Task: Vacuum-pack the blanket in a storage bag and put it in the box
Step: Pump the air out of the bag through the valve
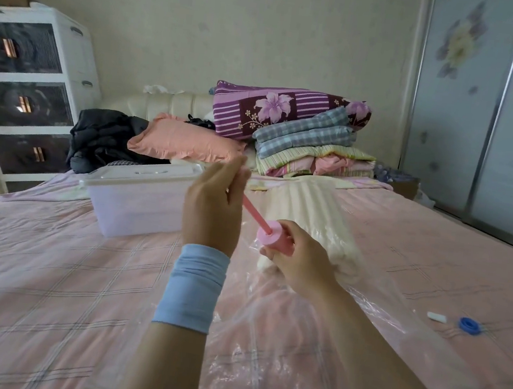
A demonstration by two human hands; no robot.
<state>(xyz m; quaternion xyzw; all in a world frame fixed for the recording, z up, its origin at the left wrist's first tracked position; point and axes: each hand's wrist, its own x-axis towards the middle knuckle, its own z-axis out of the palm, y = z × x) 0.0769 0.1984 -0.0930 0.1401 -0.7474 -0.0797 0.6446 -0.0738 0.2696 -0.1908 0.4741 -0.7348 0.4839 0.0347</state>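
Head view | left hand (211,211) pinches the raised pink plunger rod (254,212); right hand (300,259) grips the pink plastic pump barrel (275,237) | cream ribbed blanket (314,214) lies inside a clear plastic storage bag (263,340) on the pink checked bedspread (44,281), right of the lidded translucent plastic box (137,208) | likely soft, light, bulky; film looks slippery and easily punctured; best lifted from beneath both ends.

No readable text, label or number anywhere.
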